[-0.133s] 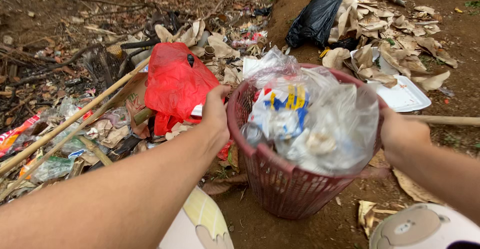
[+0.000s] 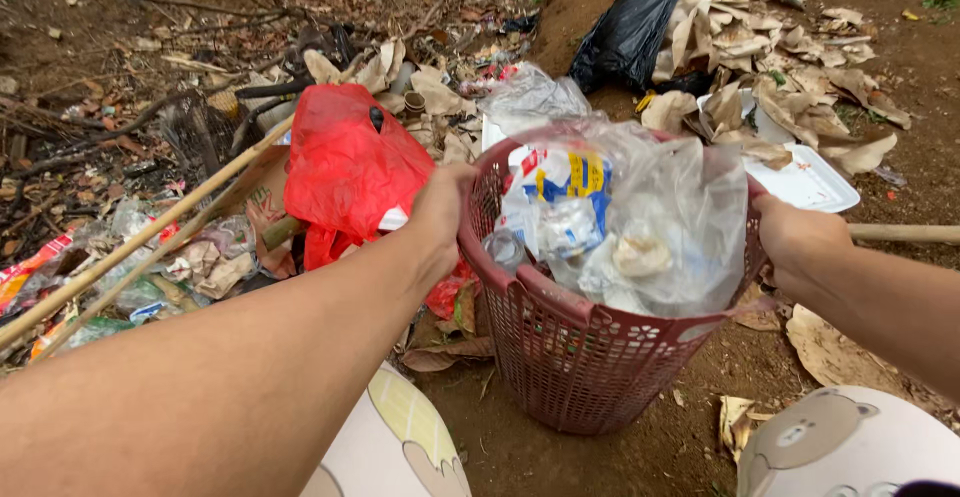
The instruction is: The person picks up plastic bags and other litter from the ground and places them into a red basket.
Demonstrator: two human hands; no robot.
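A dark red plastic basket (image 2: 590,362) stands on the dirt, stuffed with clear plastic bags and wrappers (image 2: 640,227). My left hand (image 2: 440,212) grips its left rim and my right hand (image 2: 795,237) grips its right rim. The basket leans slightly away from me. A red plastic bag (image 2: 350,162) lies on the heap just left of my left hand.
A litter heap of paper, leaves and sticks spreads to the left, crossed by bamboo poles (image 2: 140,242). A black bag (image 2: 630,32), brown paper and a white foam tray (image 2: 810,182) lie behind. Pale slippers (image 2: 845,447) show at the bottom.
The basket has shifted a little and its rim sits higher and more tilted; both hands stay on its rim.
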